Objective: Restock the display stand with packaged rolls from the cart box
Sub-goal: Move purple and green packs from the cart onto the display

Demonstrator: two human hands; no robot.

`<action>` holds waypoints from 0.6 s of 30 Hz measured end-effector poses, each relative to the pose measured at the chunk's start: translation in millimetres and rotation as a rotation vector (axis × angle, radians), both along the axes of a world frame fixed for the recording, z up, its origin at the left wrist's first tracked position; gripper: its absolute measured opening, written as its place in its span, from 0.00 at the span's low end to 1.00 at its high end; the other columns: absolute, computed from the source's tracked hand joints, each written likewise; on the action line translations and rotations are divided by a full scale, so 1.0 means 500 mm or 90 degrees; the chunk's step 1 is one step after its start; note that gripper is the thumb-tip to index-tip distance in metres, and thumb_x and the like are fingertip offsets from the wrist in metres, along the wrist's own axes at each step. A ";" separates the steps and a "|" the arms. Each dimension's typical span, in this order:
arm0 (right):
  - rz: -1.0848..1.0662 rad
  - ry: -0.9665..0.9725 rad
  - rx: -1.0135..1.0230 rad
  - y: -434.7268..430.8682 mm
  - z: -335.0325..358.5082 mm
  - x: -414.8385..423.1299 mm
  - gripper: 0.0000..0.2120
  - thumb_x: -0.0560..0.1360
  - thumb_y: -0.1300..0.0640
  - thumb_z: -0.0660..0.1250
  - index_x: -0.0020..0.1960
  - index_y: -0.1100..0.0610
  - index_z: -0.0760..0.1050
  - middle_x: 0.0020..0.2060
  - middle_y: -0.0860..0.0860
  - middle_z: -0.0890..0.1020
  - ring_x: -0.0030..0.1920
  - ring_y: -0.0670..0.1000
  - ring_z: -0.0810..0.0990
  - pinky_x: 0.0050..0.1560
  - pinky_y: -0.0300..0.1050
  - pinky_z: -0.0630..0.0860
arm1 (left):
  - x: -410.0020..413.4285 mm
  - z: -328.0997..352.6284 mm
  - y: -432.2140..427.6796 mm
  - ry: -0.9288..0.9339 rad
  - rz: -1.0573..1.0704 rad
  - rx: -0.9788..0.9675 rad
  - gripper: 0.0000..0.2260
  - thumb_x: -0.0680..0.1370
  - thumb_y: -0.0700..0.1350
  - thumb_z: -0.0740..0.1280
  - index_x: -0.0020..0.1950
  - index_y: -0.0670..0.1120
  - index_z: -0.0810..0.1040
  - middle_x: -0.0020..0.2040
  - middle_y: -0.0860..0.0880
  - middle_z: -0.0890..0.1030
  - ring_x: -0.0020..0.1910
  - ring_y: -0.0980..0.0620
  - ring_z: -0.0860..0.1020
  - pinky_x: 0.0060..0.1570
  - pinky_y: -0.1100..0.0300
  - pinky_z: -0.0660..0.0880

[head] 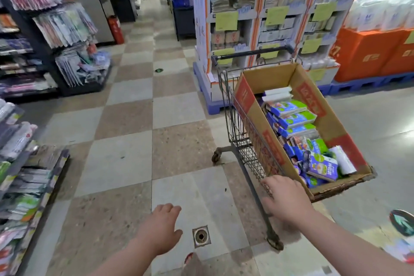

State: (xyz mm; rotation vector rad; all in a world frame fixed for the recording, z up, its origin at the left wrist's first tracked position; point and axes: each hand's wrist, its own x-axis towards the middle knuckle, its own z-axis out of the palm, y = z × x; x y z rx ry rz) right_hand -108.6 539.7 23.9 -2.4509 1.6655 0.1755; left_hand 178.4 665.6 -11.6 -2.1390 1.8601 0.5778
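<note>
Fingers point(272, 187) gripping cart point(237, 132), blue-green packs point(291, 119) filling box point(253, 105)

Left hand point(160, 228) hovers, fingers relaxed; right hand point(287, 199) curls its grip over the cart point(240, 136).

The box point(255, 107) is sitting in the cart point(240, 139) with the packaged rolls point(293, 119) inside it — the display stand point(226, 36) is standing just behind. The right hand point(284, 199) is gripping the cart's near end, the left hand point(161, 228) hovering to its left.
</note>
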 end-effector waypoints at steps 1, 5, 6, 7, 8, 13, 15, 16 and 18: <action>-0.013 0.003 0.004 -0.026 -0.004 0.009 0.22 0.75 0.47 0.58 0.68 0.46 0.67 0.66 0.45 0.72 0.67 0.52 0.69 0.65 0.49 0.65 | 0.014 0.000 -0.041 0.004 -0.012 -0.001 0.27 0.79 0.55 0.58 0.76 0.50 0.57 0.74 0.50 0.62 0.72 0.49 0.62 0.66 0.55 0.66; -0.071 0.009 0.015 -0.120 -0.010 0.038 0.22 0.75 0.49 0.59 0.69 0.46 0.66 0.66 0.45 0.71 0.68 0.51 0.69 0.65 0.48 0.65 | 0.064 0.008 -0.216 -0.001 -0.075 -0.019 0.27 0.79 0.55 0.58 0.76 0.50 0.57 0.74 0.50 0.62 0.72 0.48 0.62 0.67 0.54 0.64; -0.089 0.005 0.019 -0.137 -0.014 0.042 0.22 0.75 0.49 0.59 0.69 0.46 0.66 0.67 0.45 0.71 0.68 0.51 0.69 0.65 0.48 0.65 | 0.070 0.012 -0.257 -0.003 -0.092 -0.020 0.27 0.79 0.55 0.58 0.76 0.50 0.57 0.74 0.50 0.62 0.72 0.48 0.62 0.67 0.54 0.64; -0.108 0.001 0.023 -0.152 -0.019 0.044 0.22 0.76 0.48 0.58 0.70 0.46 0.65 0.67 0.45 0.71 0.69 0.51 0.68 0.66 0.48 0.65 | 0.076 0.016 -0.299 -0.006 -0.112 -0.023 0.27 0.79 0.55 0.58 0.76 0.50 0.57 0.74 0.50 0.62 0.72 0.48 0.63 0.66 0.54 0.64; -0.128 0.001 0.028 -0.165 -0.022 0.045 0.22 0.76 0.47 0.58 0.70 0.46 0.65 0.67 0.44 0.71 0.69 0.50 0.68 0.67 0.48 0.65 | 0.079 0.018 -0.341 -0.008 -0.134 -0.030 0.27 0.79 0.55 0.58 0.76 0.50 0.57 0.74 0.50 0.62 0.72 0.48 0.63 0.66 0.54 0.65; -0.227 0.009 0.075 -0.208 -0.042 0.015 0.23 0.75 0.48 0.57 0.69 0.45 0.65 0.67 0.44 0.70 0.68 0.51 0.68 0.66 0.46 0.64 | 0.043 0.037 -0.530 0.024 -0.230 -0.055 0.28 0.79 0.55 0.59 0.76 0.49 0.57 0.74 0.49 0.64 0.71 0.48 0.64 0.67 0.55 0.65; -0.257 0.016 0.089 -0.229 -0.044 -0.005 0.23 0.76 0.48 0.57 0.71 0.46 0.63 0.67 0.45 0.69 0.69 0.51 0.67 0.66 0.45 0.63 | 0.007 0.051 -0.602 0.046 -0.267 -0.062 0.28 0.79 0.55 0.60 0.76 0.49 0.57 0.74 0.49 0.64 0.71 0.48 0.64 0.66 0.54 0.67; -0.267 0.019 0.091 -0.242 -0.046 -0.017 0.23 0.76 0.48 0.57 0.71 0.46 0.63 0.67 0.46 0.70 0.69 0.51 0.67 0.65 0.45 0.64 | -0.013 0.058 -0.638 0.061 -0.284 -0.074 0.28 0.78 0.55 0.60 0.76 0.49 0.58 0.73 0.49 0.64 0.71 0.48 0.64 0.66 0.55 0.68; -0.290 0.023 0.093 -0.280 -0.058 -0.049 0.23 0.76 0.47 0.58 0.71 0.47 0.63 0.67 0.47 0.71 0.68 0.52 0.68 0.64 0.45 0.65 | -0.058 0.065 -0.714 0.086 -0.316 -0.102 0.26 0.78 0.53 0.61 0.75 0.50 0.60 0.72 0.49 0.66 0.70 0.48 0.66 0.64 0.55 0.68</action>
